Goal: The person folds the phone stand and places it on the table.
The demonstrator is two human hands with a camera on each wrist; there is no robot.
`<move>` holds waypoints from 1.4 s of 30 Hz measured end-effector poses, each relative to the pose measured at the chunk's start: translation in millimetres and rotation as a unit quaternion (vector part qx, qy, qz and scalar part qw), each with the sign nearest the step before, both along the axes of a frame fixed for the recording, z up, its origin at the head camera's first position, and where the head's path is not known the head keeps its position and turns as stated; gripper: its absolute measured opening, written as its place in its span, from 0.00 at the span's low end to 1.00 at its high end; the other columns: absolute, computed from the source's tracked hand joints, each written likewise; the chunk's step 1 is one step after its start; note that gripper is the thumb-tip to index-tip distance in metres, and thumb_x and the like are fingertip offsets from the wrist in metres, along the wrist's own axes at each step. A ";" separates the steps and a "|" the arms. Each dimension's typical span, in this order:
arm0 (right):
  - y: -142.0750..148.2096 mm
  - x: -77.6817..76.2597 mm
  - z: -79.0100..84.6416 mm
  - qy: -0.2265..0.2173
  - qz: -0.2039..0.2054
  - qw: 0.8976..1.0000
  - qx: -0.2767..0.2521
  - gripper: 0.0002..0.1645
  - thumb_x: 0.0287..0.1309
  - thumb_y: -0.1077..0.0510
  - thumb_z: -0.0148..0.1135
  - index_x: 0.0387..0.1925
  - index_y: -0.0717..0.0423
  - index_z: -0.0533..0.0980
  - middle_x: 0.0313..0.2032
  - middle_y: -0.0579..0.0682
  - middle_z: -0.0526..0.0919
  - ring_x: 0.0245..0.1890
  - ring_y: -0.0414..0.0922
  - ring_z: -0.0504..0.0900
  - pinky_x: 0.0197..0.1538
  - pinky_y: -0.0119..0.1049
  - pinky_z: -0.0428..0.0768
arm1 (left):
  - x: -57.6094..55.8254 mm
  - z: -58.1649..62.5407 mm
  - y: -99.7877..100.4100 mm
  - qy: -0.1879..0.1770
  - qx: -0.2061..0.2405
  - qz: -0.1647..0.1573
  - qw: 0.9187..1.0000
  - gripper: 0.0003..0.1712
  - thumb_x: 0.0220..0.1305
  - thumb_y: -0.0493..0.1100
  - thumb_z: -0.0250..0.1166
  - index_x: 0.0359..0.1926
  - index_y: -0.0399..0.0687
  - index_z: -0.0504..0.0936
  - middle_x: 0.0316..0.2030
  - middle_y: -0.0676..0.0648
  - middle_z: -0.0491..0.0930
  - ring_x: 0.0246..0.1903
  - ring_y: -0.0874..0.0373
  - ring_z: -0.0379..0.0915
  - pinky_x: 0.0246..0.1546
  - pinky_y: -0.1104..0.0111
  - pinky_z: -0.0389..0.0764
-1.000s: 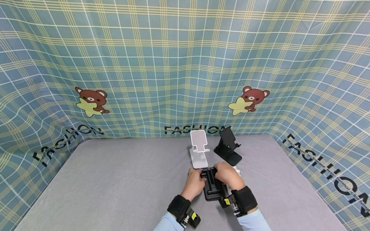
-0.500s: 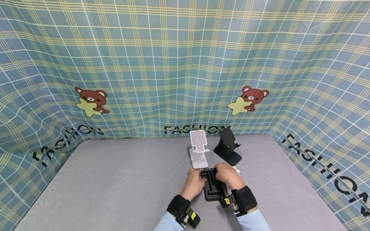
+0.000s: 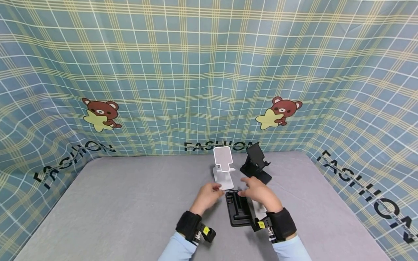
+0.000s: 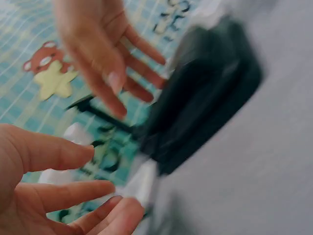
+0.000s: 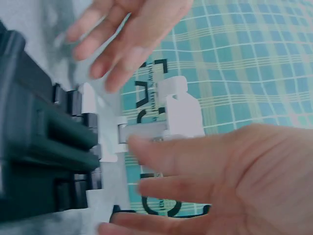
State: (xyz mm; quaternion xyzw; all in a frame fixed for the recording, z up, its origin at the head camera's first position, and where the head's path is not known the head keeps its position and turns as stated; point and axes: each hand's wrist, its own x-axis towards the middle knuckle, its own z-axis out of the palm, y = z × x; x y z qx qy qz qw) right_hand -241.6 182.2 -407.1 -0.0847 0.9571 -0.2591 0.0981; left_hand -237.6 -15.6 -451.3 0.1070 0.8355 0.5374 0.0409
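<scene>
A folded black phone stand [image 3: 241,210] lies flat on the grey table, its hinged arm tucked along the base. To its upper left is my left hand [image 3: 207,197], fingers extended and apart from it. My right hand [image 3: 261,194] hovers over its far right corner with spread fingers, holding nothing. In the left wrist view the folded black phone stand [image 4: 205,93] is blurred. Just behind it an unfolded white phone stand [image 3: 223,159] stands upright, also seen in the right wrist view as a white phone stand [image 5: 183,115].
An unfolded black phone stand [image 3: 256,157] stands at the back right, tilted. A white piece [image 3: 259,208] lies beside the folded stand, partly hidden under my right hand and wrist strap. A plaid curtain [image 3: 196,90] closes off the back and sides of the table [image 3: 130,203].
Both hands have let go of the folded black phone stand. My left hand has drawn away to the left; the right has lifted slightly and spread its fingers. The stand stays in place.
</scene>
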 end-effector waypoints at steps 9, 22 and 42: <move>-2.8 -31.2 18.4 -0.012 0.051 0.982 -0.180 0.61 0.59 0.37 0.60 0.74 0.50 0.31 0.74 0.62 0.35 0.73 0.63 0.37 0.68 0.64 0.53 | -36.8 40.4 -28.9 0.021 0.042 0.096 0.994 0.54 0.56 0.53 0.68 0.74 0.46 0.46 0.71 0.31 0.50 0.69 0.34 0.50 0.64 0.42 0.58; -37.0 -78.2 -12.8 -0.051 -0.028 0.938 -0.343 0.59 0.62 0.33 0.52 0.72 0.41 0.22 0.74 0.54 0.24 0.74 0.58 0.34 0.68 0.61 0.55 | -79.5 21.8 -6.0 -0.038 0.125 0.045 0.990 0.58 0.62 0.47 0.64 0.74 0.56 0.28 0.72 0.36 0.19 0.71 0.35 0.22 0.67 0.40 0.46; -57.4 -81.5 -31.4 0.035 -0.146 0.886 -0.438 0.30 0.62 0.57 0.60 0.65 0.52 0.67 0.60 0.60 0.73 0.54 0.57 0.76 0.53 0.51 0.75 | -58.9 32.2 7.6 -0.058 0.253 0.047 0.964 0.32 0.64 0.29 0.57 0.68 0.34 0.61 0.63 0.31 0.67 0.54 0.37 0.73 0.45 0.56 0.82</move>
